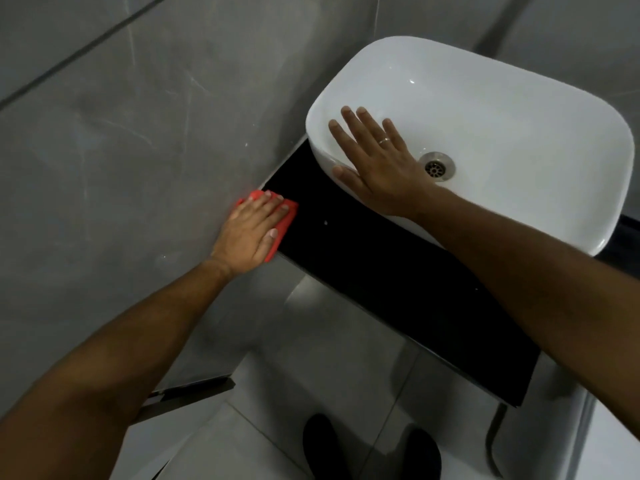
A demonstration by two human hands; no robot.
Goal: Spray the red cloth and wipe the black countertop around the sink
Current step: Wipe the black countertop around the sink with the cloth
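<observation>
My left hand (250, 233) lies flat on the folded red cloth (288, 216), pressing it onto the left end of the black countertop (388, 271), right against the grey wall. My right hand (377, 168) rests flat with fingers spread on the near left rim of the white basin sink (502, 109) and holds nothing. A ring shows on one finger. The sink's metal drain (436, 166) lies just right of that hand. No spray bottle is in view.
Grey tiled walls (121, 133) close in on the left and behind the sink. Below the counter edge is a pale tiled floor (311, 358), with my dark shoes (370, 448) at the bottom. A small white speck (326, 222) lies on the countertop.
</observation>
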